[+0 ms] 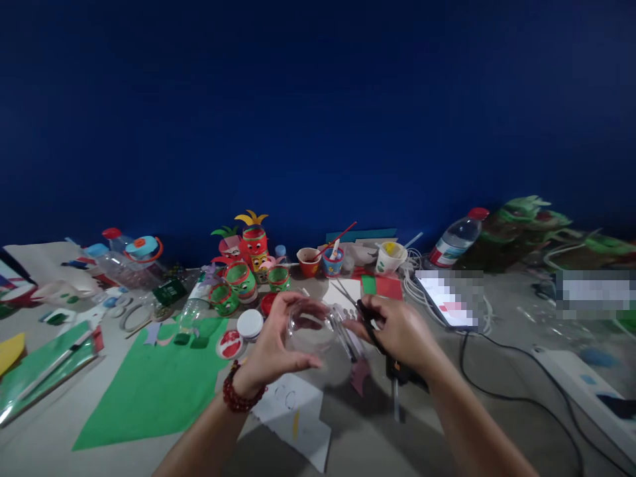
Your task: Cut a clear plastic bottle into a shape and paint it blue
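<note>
My left hand (271,348), with a dark red bead bracelet at the wrist, curls its fingers and thumb around a clear, round plastic piece that looks like a cut bottle section (312,331). Black-handled scissors (368,323) sit in my right hand (405,328), their blades pointing up and to the left, above and to the right of the plastic. Under the hands lies a white sheet (311,444) with drawn circles and a yellow mark. A small dull-pink paper cutout (360,377) is close below the scissors.
Green paper (154,404) spreads at left. Behind it stand decorated red and green cups (240,281), a white-lidded jar (250,323) and paint cups (309,263). At right are a bottle (457,238), a lit phone (447,301), black cables (517,399) and a white power strip (581,381).
</note>
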`<state>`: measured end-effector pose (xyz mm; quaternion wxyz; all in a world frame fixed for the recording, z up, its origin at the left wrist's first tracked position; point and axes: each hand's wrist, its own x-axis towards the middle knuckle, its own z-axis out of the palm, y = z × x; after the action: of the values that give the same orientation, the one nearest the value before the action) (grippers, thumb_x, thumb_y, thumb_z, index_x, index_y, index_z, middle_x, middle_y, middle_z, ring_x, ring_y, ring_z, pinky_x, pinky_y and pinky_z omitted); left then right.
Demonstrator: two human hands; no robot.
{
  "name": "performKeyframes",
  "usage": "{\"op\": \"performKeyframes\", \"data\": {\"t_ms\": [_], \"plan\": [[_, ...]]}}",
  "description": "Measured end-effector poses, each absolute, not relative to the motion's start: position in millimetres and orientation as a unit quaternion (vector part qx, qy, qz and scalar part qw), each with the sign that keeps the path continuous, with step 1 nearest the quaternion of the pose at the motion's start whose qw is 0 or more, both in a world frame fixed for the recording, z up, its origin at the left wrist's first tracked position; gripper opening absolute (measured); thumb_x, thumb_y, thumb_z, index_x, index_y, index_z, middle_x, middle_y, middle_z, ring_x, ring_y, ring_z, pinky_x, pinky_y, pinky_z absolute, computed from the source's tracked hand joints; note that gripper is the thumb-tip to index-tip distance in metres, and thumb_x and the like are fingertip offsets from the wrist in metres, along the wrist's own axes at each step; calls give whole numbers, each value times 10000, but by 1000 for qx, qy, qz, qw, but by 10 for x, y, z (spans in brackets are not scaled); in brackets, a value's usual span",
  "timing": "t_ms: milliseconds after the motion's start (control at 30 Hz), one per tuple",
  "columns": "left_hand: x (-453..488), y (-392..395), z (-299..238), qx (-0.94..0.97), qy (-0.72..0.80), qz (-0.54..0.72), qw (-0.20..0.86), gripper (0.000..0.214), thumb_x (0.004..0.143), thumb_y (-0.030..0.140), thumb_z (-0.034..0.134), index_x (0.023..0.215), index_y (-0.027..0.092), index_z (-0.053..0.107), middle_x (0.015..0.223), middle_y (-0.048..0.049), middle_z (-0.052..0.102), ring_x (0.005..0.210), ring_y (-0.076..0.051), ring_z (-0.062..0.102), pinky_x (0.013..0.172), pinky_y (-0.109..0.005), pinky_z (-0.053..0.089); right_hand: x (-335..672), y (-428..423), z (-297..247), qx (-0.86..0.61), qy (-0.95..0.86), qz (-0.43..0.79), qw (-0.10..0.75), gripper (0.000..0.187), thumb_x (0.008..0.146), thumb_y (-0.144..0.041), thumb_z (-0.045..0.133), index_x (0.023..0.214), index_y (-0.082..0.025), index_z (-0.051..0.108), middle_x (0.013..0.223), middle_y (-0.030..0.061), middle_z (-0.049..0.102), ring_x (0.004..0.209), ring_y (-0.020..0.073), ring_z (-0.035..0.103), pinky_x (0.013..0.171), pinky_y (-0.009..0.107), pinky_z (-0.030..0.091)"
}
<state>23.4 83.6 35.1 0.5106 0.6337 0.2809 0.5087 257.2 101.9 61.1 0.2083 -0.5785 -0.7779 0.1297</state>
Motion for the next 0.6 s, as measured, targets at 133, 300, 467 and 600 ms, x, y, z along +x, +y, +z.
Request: {"op": "performKeyframes", "data": {"t_ms": [133, 300, 467, 600], "plan": [[196, 923, 320, 595, 246, 475, 600, 725, 738, 586, 741, 1315, 256, 449, 1240, -149, 611, 1195, -334, 585, 912, -499, 562, 2549, 985, 654, -557, -797, 154, 176, 318, 823, -534, 641, 745, -237, 560, 683, -9, 659, 602, 155, 557, 555, 247, 314], [152, 969, 252, 574, 227, 465, 634, 672, 744, 579, 693, 1292, 225, 533, 1124, -142, 613, 1014, -309, 615, 670, -379, 582, 2566, 1001, 663, -578, -796, 122, 131, 325, 840, -536, 623, 742, -231, 573, 689, 7, 670, 619, 170, 574, 543, 263, 266], [105, 1016, 47, 597, 276, 454, 602, 699, 726, 640, 703, 1251, 202, 553, 1047, -118, 607, 929, -265, 607, 663, -344, 549, 2597, 1069, 613, -583, -799, 120, 83, 330, 856, -553, 597, 770, -235, 624, 745, 29, 708, 687, 198, 622, 557, 273, 261], [61, 1001, -134, 615, 308, 435, 581, 867, 541, 687, 820, 1200, 209, 520, 1012, -91, 598, 890, -235, 600, 656, -305, 517, 2629, 1095, 448, -577, -804, 134, 55, 330, 862, -550, 593, 802, -229, 640, 797, 43, 724, 733, 214, 647, 575, 275, 284]]}}
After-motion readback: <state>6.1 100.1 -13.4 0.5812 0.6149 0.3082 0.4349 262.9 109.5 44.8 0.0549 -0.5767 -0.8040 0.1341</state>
